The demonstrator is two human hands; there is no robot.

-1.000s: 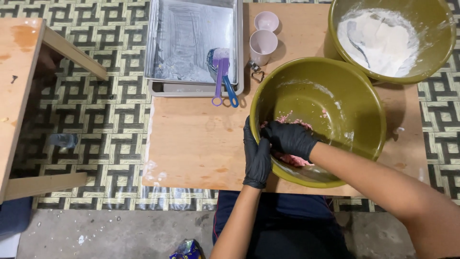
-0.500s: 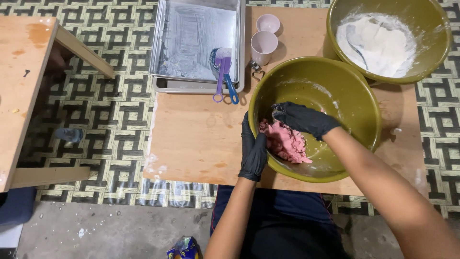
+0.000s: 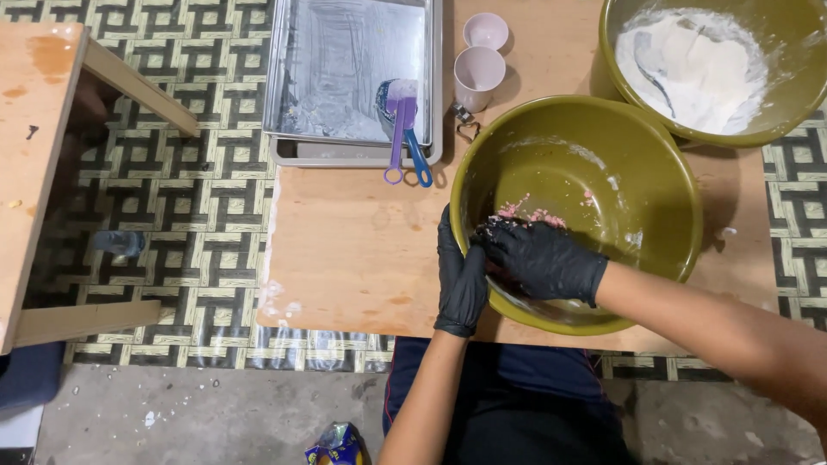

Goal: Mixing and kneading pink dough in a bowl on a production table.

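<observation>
Working from the left, we note the metal tray (image 3: pixel 345 77) with the purple and blue scoops (image 3: pixel 403 129) at its near edge, then the two pale cups (image 3: pixel 479 76), all resting on the table (image 3: pixel 345 250) and untouched. Our left hand (image 3: pixel 461 280) grips the near rim of the olive bowl (image 3: pixel 655 215) to steady it, while our right hand (image 3: pixel 543 258) is curled over the pink mixture (image 3: pixel 525 213) at the bowl's near wall. We judge this to be the kneading step; the next move calls for gathering the smeared bits off the wall, with the flour bowl (image 3: pixel 775 112) at far right.
</observation>
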